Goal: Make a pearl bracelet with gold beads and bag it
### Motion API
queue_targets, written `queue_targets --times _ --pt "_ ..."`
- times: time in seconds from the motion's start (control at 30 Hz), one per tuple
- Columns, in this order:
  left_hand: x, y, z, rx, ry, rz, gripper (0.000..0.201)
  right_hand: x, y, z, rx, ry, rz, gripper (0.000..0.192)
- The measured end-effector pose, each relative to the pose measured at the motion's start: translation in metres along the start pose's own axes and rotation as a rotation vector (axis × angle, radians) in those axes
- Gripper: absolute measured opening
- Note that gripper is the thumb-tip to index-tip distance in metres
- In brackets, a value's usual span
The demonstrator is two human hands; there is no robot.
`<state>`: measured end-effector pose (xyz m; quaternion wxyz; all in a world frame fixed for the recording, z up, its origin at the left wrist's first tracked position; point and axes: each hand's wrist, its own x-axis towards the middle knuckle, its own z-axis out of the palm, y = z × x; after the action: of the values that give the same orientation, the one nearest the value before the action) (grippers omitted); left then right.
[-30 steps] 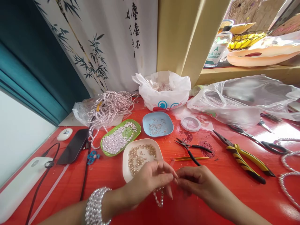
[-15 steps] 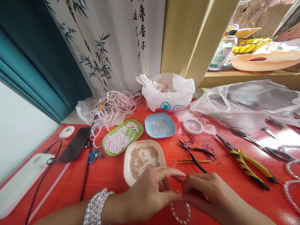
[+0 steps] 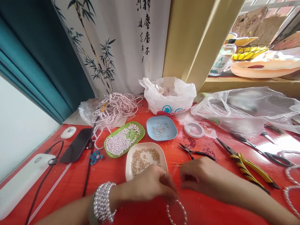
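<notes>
My left hand [image 3: 154, 184] pinches a small loop of pearl beads, a beaded bracelet [image 3: 177, 212], which hangs below its fingertips. A wide bracelet of several pearl strands wraps my left wrist. To the right, apart from the loop, my right hand [image 3: 199, 175] hovers low over the table with bent fingers, smeared by motion; whether it grips anything does not show. It covers most of the gold tweezers [image 3: 178, 164] and part of the small black-handled pliers [image 3: 187, 150]. Just behind my left hand sits a cream tray [image 3: 128, 161] of gold beads, partly hidden by it.
Behind stand a green tray [image 3: 142, 128] of pearls and a blue tray [image 3: 172, 133] of metal pins. Yellow-black pliers [image 3: 245, 167] and scissors [image 3: 260, 148] lie right. Plastic bags [image 3: 168, 97], bead strands [image 3: 117, 107] and a phone [image 3: 76, 145] line the back and left.
My hands have parted. The right hand has let go of the bead loop and moved up and right over the tweezers; the left keeps the loop, slightly lower and further left.
</notes>
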<state>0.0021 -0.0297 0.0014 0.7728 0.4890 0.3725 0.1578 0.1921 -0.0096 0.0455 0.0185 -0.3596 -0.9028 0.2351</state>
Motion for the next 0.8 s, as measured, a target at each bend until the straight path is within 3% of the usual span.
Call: queue_targets --times 0.07,0.13,0.2,0.43,0.8 --pt "0.0 -0.002 -0.001 0.055 -0.001 0.004 0.015 0.017 0.013 -0.016 -0.096 0.054 0.066 0.014" --pt "0.0 -0.003 -0.001 0.087 0.018 0.02 0.014 0.04 0.029 -0.026 -0.264 0.193 0.131 0.015" --pt "0.002 -0.004 0.0 0.07 0.033 0.023 0.01 0.066 0.046 -0.03 -0.328 0.218 0.132 0.015" --pt "0.005 -0.004 0.002 -0.017 0.015 0.031 0.006 0.123 0.076 -0.032 -0.505 0.111 -0.004 0.018" --pt "0.004 -0.004 0.0 0.022 0.003 0.057 0.006 0.136 0.064 -0.034 -0.77 -0.086 -0.148 0.022"
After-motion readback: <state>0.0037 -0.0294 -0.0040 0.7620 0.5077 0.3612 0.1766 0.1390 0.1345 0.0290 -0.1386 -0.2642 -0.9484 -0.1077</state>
